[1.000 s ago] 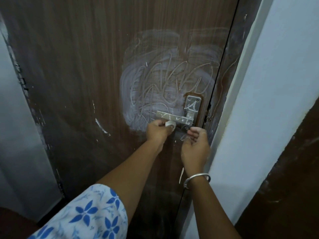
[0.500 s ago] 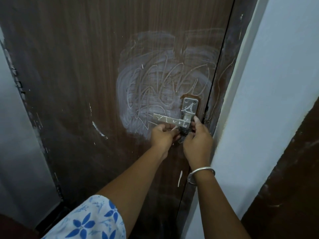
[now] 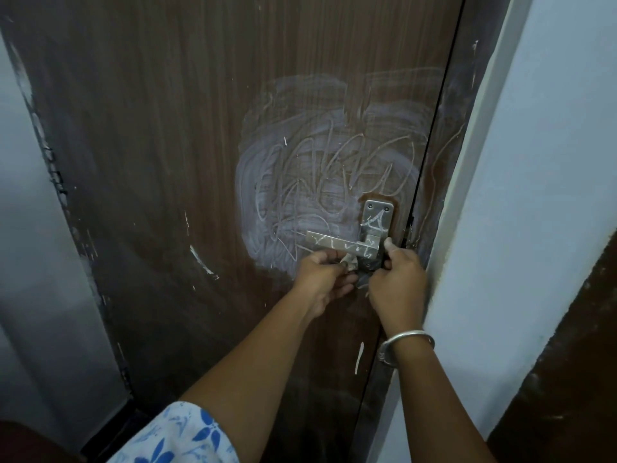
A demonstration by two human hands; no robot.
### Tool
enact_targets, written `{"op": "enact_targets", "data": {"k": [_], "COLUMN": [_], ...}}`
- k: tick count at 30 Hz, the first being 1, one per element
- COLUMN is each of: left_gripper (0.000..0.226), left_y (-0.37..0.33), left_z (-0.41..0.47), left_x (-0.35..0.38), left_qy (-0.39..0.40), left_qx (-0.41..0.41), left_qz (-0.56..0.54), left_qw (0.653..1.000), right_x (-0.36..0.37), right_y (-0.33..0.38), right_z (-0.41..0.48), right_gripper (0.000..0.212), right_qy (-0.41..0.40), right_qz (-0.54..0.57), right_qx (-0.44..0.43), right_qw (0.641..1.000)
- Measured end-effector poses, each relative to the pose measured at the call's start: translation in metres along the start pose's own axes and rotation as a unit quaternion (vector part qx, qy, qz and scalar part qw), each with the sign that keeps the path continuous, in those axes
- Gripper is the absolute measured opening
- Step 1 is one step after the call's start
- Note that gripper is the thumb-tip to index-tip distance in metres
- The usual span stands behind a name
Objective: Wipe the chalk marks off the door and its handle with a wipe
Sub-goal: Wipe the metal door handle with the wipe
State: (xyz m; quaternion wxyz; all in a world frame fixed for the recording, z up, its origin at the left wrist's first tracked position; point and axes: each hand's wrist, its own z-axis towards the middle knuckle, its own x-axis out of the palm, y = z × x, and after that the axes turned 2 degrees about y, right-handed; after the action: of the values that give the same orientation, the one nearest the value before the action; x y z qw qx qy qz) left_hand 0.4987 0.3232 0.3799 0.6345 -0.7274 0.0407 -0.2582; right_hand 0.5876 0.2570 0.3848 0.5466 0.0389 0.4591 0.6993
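The brown wooden door carries a broad white chalk smear with looping scribbles above and left of the handle. The metal lever handle and its plate also bear chalk lines. Just below the lever, my left hand and my right hand meet. Both pinch a small crumpled whitish wipe between them, most of it hidden by the fingers. My right thumb points up beside the lower part of the plate.
A white wall and door frame stand close on the right, with a dark brown band lower down. A grey wall lies left of the door. Short chalk streaks mark the door's lower part.
Both hands have risen towards the lever and come together. The white wad, first in my left hand alone, is now pinched by both hands.
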Motion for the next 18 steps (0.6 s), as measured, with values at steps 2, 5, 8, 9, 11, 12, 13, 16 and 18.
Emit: {"op": "enact_targets", "data": {"k": [2, 5, 8, 9, 11, 12, 13, 16, 18], "left_gripper": [0.021, 0.026, 0.04, 0.046, 0.057, 0.064, 0.07, 0.078, 0.078], "left_y": [-0.001, -0.006, -0.009, -0.01, -0.012, -0.014, -0.017, -0.029, -0.04], "left_z": [0.001, 0.003, 0.005, 0.006, 0.009, 0.01, 0.012, 0.016, 0.018], "left_x": [-0.001, -0.006, -0.018, -0.021, -0.027, -0.029, -0.031, -0.032, -0.032], "left_qy": [0.004, 0.032, 0.075, 0.087, 0.106, 0.112, 0.117, 0.125, 0.115], "left_qx": [-0.012, -0.049, -0.1, -0.108, -0.117, -0.119, -0.12, -0.113, -0.11], "left_qz": [-0.023, -0.053, -0.096, -0.103, -0.096, -0.085, -0.074, -0.055, -0.036], "left_qw": [1.0, 0.997, 0.988, 0.985, 0.983, 0.983, 0.983, 0.984, 0.987], "right_x": [-0.002, -0.004, -0.004, -0.003, -0.003, -0.003, -0.003, -0.004, -0.004], "right_y": [-0.002, -0.003, -0.003, -0.003, -0.003, -0.003, -0.003, -0.004, -0.005], "right_z": [0.001, 0.003, 0.003, 0.003, 0.003, 0.003, 0.003, 0.003, 0.003], "right_gripper": [0.054, 0.055, 0.054, 0.054, 0.054, 0.054, 0.053, 0.053, 0.052], "right_qy": [0.011, 0.019, 0.027, 0.03, 0.034, 0.034, 0.035, 0.037, 0.036], "right_qz": [-0.01, -0.012, -0.026, -0.033, -0.041, -0.04, -0.039, -0.039, -0.038], "right_qx": [-0.004, -0.009, -0.019, -0.022, -0.024, -0.025, -0.026, -0.024, -0.023], "right_qw": [1.0, 1.0, 0.999, 0.999, 0.998, 0.998, 0.998, 0.998, 0.998]}}
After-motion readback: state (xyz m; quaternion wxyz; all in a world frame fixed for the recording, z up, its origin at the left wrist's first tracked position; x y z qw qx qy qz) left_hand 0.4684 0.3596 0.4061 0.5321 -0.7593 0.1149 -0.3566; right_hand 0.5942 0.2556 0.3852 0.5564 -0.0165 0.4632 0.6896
